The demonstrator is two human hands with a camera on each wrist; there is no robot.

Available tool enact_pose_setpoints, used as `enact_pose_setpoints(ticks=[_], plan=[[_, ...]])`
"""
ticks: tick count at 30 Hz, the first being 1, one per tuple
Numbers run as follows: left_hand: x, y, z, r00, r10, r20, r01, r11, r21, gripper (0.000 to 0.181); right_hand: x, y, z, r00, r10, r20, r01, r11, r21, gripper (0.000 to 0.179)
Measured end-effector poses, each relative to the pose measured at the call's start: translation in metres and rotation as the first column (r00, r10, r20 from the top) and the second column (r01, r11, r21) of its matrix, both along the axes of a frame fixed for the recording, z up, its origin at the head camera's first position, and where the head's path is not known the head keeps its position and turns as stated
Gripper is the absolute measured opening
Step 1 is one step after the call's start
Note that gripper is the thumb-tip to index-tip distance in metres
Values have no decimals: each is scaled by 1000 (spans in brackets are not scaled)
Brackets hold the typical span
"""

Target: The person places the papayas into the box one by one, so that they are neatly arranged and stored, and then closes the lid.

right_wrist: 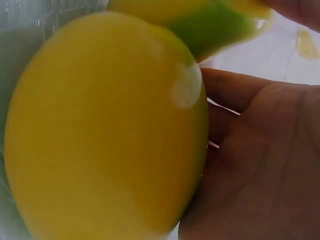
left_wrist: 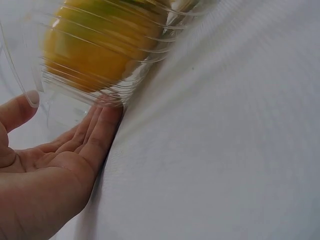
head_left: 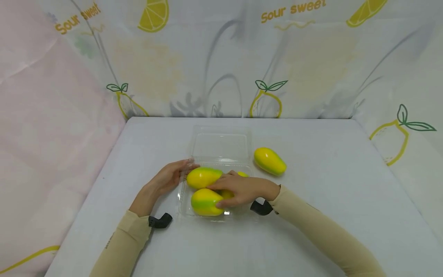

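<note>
Clear container (head_left: 184,207): lid open; at least three yellow-green fruits (head_left: 203,177) already inside
Leftover fruit (head_left: 270,161): outside, right of container
Left hand (head_left: 169,176): fingers straight, touching container's left side
Right hand (head_left: 240,188): curled on fruit inside container

This looks like a curtained-off space; in what building, I cannot tell. Beyond the white table (head_left: 322,161), a cloth backdrop (head_left: 221,57) at twelve o'clock bears printed lemons (head_left: 265,105) and "Sour sweet" lettering (head_left: 293,10); a pinkish sheet (head_left: 52,115) hangs at ten o'clock.

fruit (head_left: 226,194) partly hidden, sleeves (head_left: 121,244) cut off
</note>
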State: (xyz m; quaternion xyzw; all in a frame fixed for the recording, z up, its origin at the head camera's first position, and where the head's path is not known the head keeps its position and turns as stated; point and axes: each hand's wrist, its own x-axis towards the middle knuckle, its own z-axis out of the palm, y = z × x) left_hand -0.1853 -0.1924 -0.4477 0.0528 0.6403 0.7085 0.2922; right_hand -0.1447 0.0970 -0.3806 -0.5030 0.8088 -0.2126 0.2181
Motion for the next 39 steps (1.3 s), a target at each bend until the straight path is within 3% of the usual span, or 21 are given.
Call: enact_pose_setpoints(ticks=[8, 13, 19, 23, 28, 33, 36, 39], plan=[[1, 0, -1, 1000, 30, 7, -30, 1000, -3, 57, -4, 1, -5, 997, 57, -60, -66, 986, -151, 63], [0, 0, -1, 1000, 24, 16, -24, 1000, 3, 56, -3, -3, -8, 991, 45, -122, -62, 988, -138, 54], [0, -1, -2, 1000, 8, 0, -8, 1000, -10, 56, -2, 5, -4, 990, -14, -137, -8, 988, -155, 53], [0, -1, -2, 1000, -3, -6, 3, 1000, -14, 56, -4, 32, 4, 985, -121, -123, 95, 976, -198, 63], [0, 0, 0, 1000, -6, -2, 6, 1000, 0, 56, -11, 90, 6, 947, -306, -103, 272, 928, -253, 74], [0, 1, 0, 1000, 1, 8, -1, 1000, -1, 56, -22, 146, -11, 886, -457, -80, 422, 865, -271, 78], [-1, 0, -1, 1000, 3, 7, -3, 1000, 0, 56, -24, 166, -23, 860, -508, -45, 482, 838, -254, 78], [0, 0, -2, 1000, 6, 4, -6, 1000, 7, 56, -24, 175, -33, 852, -524, -17, 505, 829, -240, 80]])
